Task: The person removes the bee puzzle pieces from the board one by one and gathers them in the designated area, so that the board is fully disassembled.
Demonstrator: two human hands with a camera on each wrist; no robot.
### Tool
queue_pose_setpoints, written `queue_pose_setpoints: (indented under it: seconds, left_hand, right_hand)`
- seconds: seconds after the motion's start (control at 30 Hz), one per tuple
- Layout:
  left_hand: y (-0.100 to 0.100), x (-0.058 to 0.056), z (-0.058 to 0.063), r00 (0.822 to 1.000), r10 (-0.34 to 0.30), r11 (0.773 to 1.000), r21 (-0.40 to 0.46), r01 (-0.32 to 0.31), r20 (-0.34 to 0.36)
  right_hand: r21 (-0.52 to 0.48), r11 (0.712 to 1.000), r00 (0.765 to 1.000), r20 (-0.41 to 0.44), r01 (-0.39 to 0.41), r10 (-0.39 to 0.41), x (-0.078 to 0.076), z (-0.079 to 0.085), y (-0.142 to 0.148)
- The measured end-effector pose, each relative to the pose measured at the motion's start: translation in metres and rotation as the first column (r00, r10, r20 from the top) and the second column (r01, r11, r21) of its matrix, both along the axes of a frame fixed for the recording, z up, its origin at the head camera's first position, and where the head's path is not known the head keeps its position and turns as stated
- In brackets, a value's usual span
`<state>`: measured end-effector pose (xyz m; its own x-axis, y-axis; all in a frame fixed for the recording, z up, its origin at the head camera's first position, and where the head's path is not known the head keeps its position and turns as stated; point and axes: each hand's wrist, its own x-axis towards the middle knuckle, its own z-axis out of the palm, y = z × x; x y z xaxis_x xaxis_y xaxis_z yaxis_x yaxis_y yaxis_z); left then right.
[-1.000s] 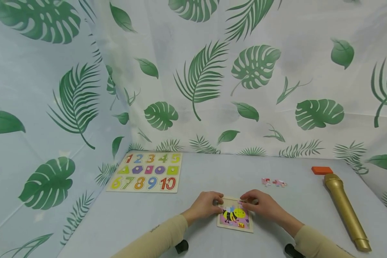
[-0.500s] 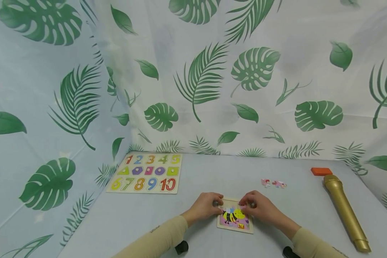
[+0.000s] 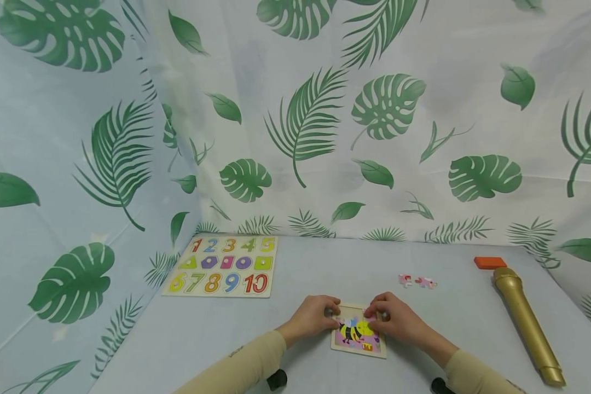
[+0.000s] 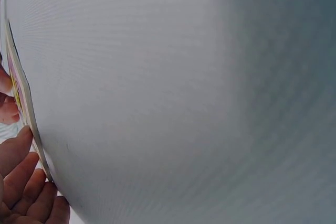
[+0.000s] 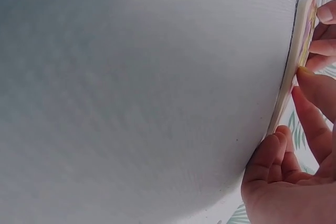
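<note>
A small wooden jigsaw puzzle with a yellow and black bee on pink lies in front of me in the head view. Bare wood shows along the upper part of its tray. My left hand grips the left edge, thumb near the picture and fingers at the far left corner. At the upper right, my right hand has thumb and forefinger close together on a pink puzzle piece, mostly hidden by the fingers. In the right wrist view, the other fingertips curl at the board's edge.
Two loose pink puzzle pieces lie beyond the right hand. A number and shape board sits at the back left. On the right are a gold microphone-shaped object and an orange block. Leaf-patterned cloth hangs behind.
My right thumb and forefinger have shifted slightly down and inward over the puzzle's upper right corner. The left hand keeps its hold, and the board stays in place.
</note>
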<state>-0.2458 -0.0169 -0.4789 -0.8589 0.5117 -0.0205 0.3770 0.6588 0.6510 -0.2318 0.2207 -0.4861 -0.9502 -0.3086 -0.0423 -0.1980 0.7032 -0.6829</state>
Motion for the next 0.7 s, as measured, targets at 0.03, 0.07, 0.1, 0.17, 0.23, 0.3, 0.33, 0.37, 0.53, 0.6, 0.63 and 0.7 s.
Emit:
queue_pose_setpoints:
  seconds: [0.03, 0.07, 0.1, 0.17, 0.23, 0.3, 0.33, 0.37, 0.53, 0.6, 0.63, 0.7]
  left_hand:
    - [0.0002, 0.0003, 0.0005, 1.0, -0.001, 1.0, -0.002, 0.001, -0.003]
    - [0.0003, 0.0004, 0.0009, 1.0, -0.002, 1.0, -0.003, 0.002, -0.007]
    - [0.0005, 0.0006, 0.0009, 1.0, -0.002, 1.0, -0.006, 0.002, -0.011]
    - [0.0007, 0.0006, 0.0007, 1.0, -0.003, 1.0, -0.008, 0.002, -0.016]
    - [0.0007, 0.0003, 0.0003, 1.0, -0.004, 1.0, -0.008, 0.004, -0.019]
    - [0.0005, -0.0001, -0.0005, 1.0, -0.006, 1.0, -0.004, 0.005, -0.014]
    - [0.0005, -0.0002, -0.0008, 1.0, -0.006, 1.0, -0.003, 0.006, -0.012]
    - [0.0004, -0.0002, -0.001, 1.0, -0.007, 1.0, -0.001, 0.007, -0.011]
    - [-0.0001, -0.0008, -0.0022, 1.0, -0.014, 1.0, -0.002, 0.014, -0.019]
    - [-0.0002, -0.0013, -0.0028, 1.0, -0.014, 1.0, -0.001, 0.014, -0.02]
    - [-0.0003, -0.0015, -0.0028, 1.0, -0.015, 1.0, -0.001, 0.015, -0.022]
    - [-0.0003, -0.0018, -0.0022, 1.0, -0.015, 1.0, 0.004, 0.015, -0.022]
  right_hand:
    - [0.0, 1.0, 1.0, -0.001, -0.006, 0.006, 0.0002, 0.0, 0.0002]
    - [0.0, 1.0, 1.0, -0.001, -0.013, 0.013, 0.0003, 0.0002, 0.0003]
    - [-0.001, 1.0, 1.0, -0.001, -0.017, 0.017, 0.0004, 0.0004, 0.0004]
    - [-0.001, 1.0, 1.0, 0.001, -0.022, 0.022, 0.0004, 0.0006, 0.0004]
    - [0.002, 1.0, 1.0, 0.001, -0.023, 0.023, 0.0003, 0.001, 0.0001]
    - [0.0, 1.0, 1.0, -0.005, -0.031, 0.031, 0.0001, 0.0016, 0.0001]
    - [0.0, 0.999, 0.999, -0.008, -0.036, 0.036, 0.0002, 0.0017, 0.0001]
    - [0.002, 0.999, 0.999, -0.012, -0.041, 0.041, 0.0003, 0.0018, 0.0001]
    - [0.002, 0.998, 0.998, -0.015, -0.056, 0.056, 0.0009, 0.0026, -0.0004]
    - [0.003, 0.998, 0.998, -0.015, -0.059, 0.059, 0.0008, 0.0029, -0.0007]
    - [0.006, 0.998, 0.998, -0.017, -0.062, 0.062, 0.001, 0.0029, -0.0008]
    - [0.01, 0.998, 0.998, -0.018, -0.061, 0.061, 0.001, 0.0027, -0.001]
